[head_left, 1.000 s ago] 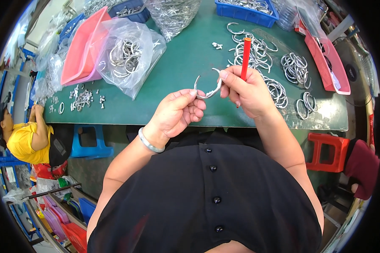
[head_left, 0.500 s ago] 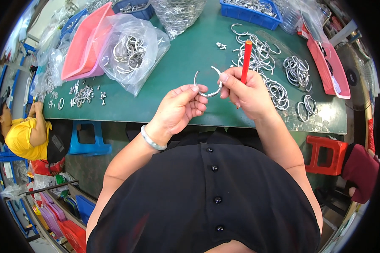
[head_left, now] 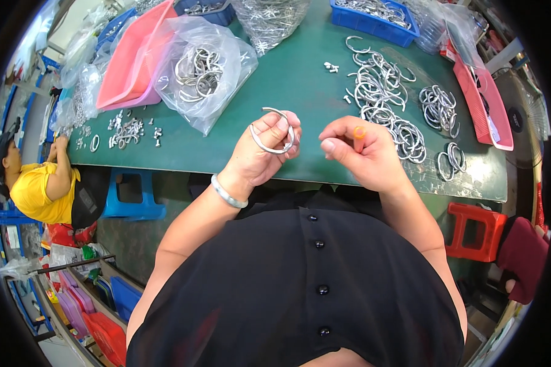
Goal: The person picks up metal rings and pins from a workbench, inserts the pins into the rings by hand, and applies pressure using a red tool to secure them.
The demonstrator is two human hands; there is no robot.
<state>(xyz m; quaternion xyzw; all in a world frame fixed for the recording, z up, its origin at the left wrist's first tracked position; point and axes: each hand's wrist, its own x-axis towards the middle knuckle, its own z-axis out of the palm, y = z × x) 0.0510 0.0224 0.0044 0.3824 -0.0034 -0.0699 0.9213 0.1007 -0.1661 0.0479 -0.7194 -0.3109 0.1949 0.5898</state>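
Observation:
A silver metal bangle with a gap in its ring (head_left: 261, 144) is pinched between the thumb and fingers of my left hand (head_left: 246, 160), above the near edge of the green table. To its right, my right hand (head_left: 376, 160) is apart from the bangle and curls around a red pen (head_left: 359, 132), whose orange end points up toward the camera. Its thumb and forefinger have nothing between their tips. Just beyond my right hand lies a large heap of similar bangles (head_left: 382, 92). Smaller groups of bangles (head_left: 438, 109) lie farther right.
A clear plastic bag (head_left: 226, 85) of bangles and a pink bin (head_left: 131, 67) stand at the left, near small metal parts (head_left: 128, 132). A blue tray (head_left: 373, 25) sits at the back, a pink basket (head_left: 482, 101) at the right. A person in yellow (head_left: 46, 192) works at far left.
The bangle has come away from my right hand and turned in my left. My right hand has drawn slightly apart, and its pen has tipped from upright to nearly end-on.

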